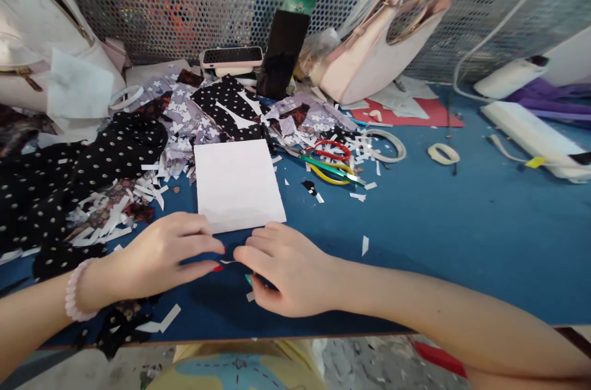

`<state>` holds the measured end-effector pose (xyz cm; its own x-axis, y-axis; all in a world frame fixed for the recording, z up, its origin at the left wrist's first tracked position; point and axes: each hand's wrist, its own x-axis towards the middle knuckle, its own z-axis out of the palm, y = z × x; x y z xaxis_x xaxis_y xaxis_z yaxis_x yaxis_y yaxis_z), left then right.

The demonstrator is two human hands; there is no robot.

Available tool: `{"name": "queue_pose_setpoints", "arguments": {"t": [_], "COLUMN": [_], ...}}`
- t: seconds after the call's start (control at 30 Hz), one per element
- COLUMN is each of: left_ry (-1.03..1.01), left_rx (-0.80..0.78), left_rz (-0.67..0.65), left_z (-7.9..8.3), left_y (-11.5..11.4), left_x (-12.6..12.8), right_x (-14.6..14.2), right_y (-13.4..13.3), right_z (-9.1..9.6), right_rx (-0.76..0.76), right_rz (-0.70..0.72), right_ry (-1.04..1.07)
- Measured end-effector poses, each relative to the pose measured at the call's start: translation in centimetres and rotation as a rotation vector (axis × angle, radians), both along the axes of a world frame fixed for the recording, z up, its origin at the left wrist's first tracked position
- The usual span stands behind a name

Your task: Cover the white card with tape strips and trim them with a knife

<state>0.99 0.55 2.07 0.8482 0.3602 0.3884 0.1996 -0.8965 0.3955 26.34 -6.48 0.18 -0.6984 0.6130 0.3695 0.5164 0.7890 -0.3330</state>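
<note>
A white sheet of paper [236,184] lies flat on the blue table [438,236], just beyond my hands. My left hand [161,254] rests near the table's front edge with fingers drawn together, red nails showing, pinching a thin white strip [227,261]. My right hand [286,267] meets it from the right, fingers curled and pinching the same strip. A small teal thing shows under my right palm; I cannot make out what it is. A bead bracelet [74,290] sits on my left wrist.
Scissors with red, green and yellow handles [330,162] lie behind the paper. Black dotted fabric [69,175] and paper scraps heap at the left. A dark bottle [286,39], a phone [232,56], a pink bag [383,45] and tape rolls [443,153] stand further back.
</note>
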Motion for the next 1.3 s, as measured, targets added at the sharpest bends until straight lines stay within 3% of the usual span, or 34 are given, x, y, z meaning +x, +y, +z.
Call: {"name": "queue_pose_setpoints", "arguments": {"t": [0.33,0.6,0.87,1.0,1.17,1.3], "left_ry": [-0.082,-0.074,-0.087,-0.055,-0.006,0.066], "left_rx": [-0.042,-0.073,-0.177,-0.222,-0.318,-0.422], "left_rz": [-0.081,-0.159,-0.118,-0.082,-0.064,-0.077], "left_z": [0.5,0.8,0.5,0.4,0.3,-0.2], "left_y": [-0.7,-0.1,0.3,0.7,1.2,1.3], "left_x": [0.3,0.0,-0.1,-0.2,-0.1,-0.4], "right_x": [1.1,4.1,7.0,8.7,10.2,10.5], "right_y": [0.6,2.4,3.2,3.6,3.8,3.8], "right_z": [0.2,0.5,0.4,0.3,-0.1,0.1], "right_rx": [0.028,-0.011,0.056,0.132,0.294,0.394], "right_rz": [-0.035,-0.215,-0.460,-0.558,-0.676,-0.621], "right_ry": [0.013,-0.121,-0.154,-0.193,-0.400,-0.404]}}
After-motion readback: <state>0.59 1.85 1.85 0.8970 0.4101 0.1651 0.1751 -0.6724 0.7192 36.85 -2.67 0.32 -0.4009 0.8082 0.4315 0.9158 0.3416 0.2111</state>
